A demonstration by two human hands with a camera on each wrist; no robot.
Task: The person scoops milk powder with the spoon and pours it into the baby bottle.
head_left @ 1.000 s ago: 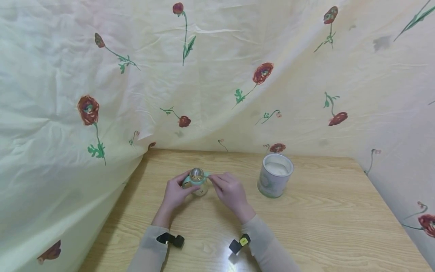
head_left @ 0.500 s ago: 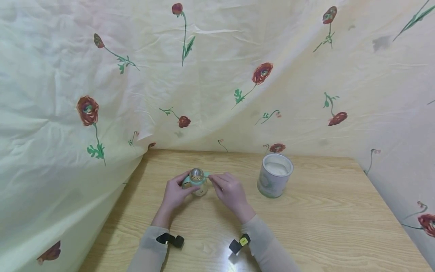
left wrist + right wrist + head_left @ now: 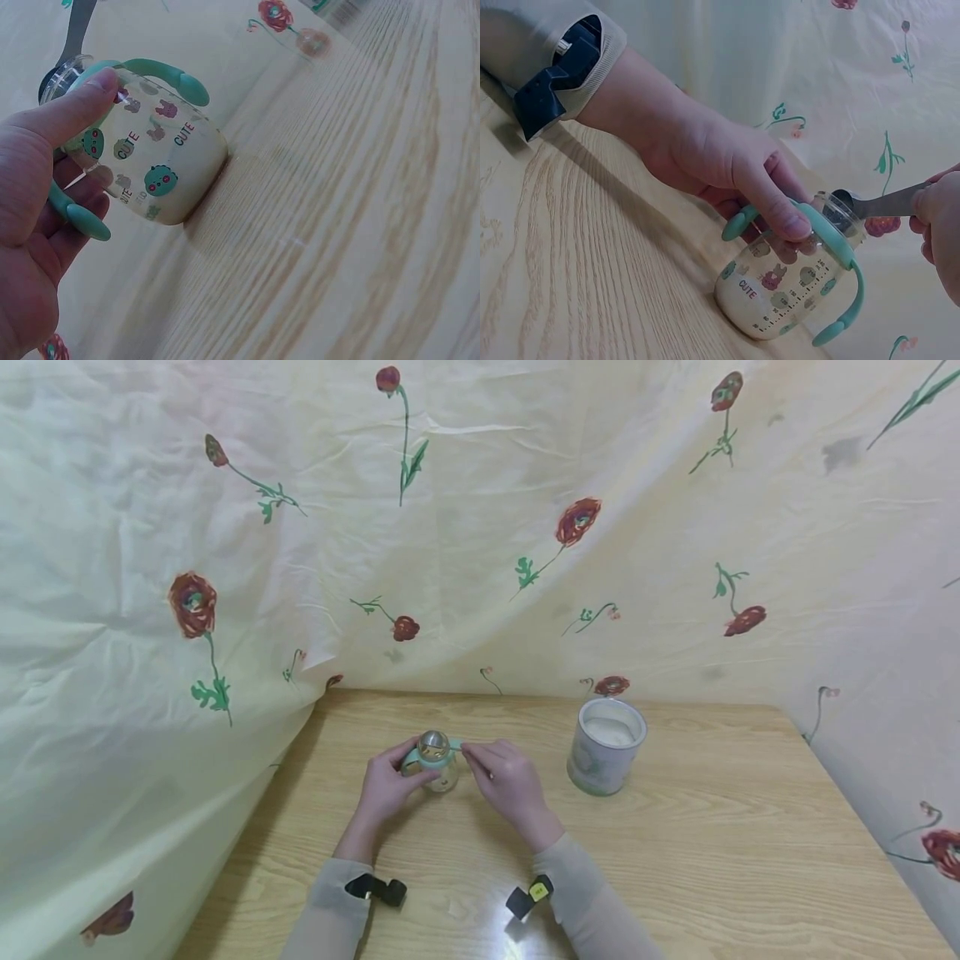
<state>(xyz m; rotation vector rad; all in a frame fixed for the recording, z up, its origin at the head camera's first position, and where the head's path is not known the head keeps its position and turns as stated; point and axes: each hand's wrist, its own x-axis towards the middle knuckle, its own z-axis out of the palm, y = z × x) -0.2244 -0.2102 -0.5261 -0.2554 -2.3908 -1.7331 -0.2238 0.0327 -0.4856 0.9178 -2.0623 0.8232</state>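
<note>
My left hand (image 3: 386, 785) grips a clear baby bottle (image 3: 780, 289) round its neck, thumb on the near side. Mint green handles curve out from the bottle's collar (image 3: 109, 71), and small cartoon prints with the word CUTE cover its wall. Pale contents show low inside. The bottle stands upright on the table, without a cap. In my right hand (image 3: 510, 781), thumb and fingers pinch the handle end of a metal spoon (image 3: 891, 203). The spoon's bowl lies in the mouth of the bottle, its rounded back facing up in the head view.
A large open can (image 3: 606, 768) of white powder stands on the wooden table (image 3: 712, 827), to the right of my right hand. A flower-printed cloth (image 3: 465, 527) hangs behind the table and along both sides. Each sleeve carries a black wrist camera (image 3: 528, 897).
Both hands and the bottle keep their places. The spoon's bowl looks slightly turned in the bottle's mouth.
</note>
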